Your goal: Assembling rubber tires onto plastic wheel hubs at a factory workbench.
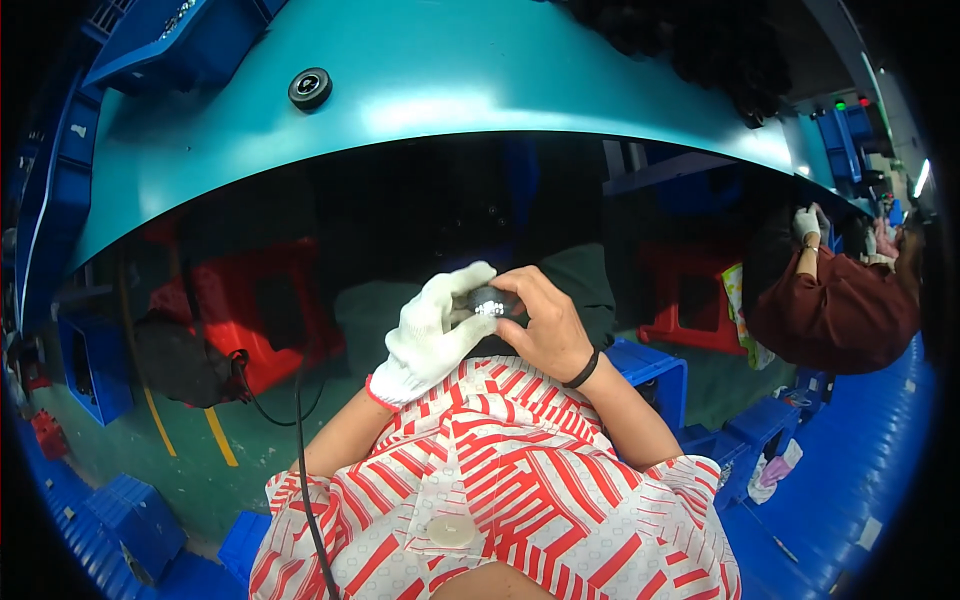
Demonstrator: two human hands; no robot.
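In front of my body, both hands hold a small dark round part (487, 299) between them, with bright whitish spots on its near side. My left hand (428, 332), in a white knitted glove, curls its thumb and fingers around the left side. Bare and with a black band at the wrist, my right hand (549, 322) pinches the other side. The fingers cover much of the part, so its exact kind cannot be told. Beyond my hands, a small black wheel (310, 89) with a pale hub lies on the teal tabletop (420, 60).
Blue bins (190, 50) stand at the table's far left. A heap of black items (690, 50) lies at the far right. Below the table are red stools (240, 300) and a dark bag (185, 355). A co-worker in a maroon top (835, 310) sits at right. A cable (303, 470) hangs by my left arm.
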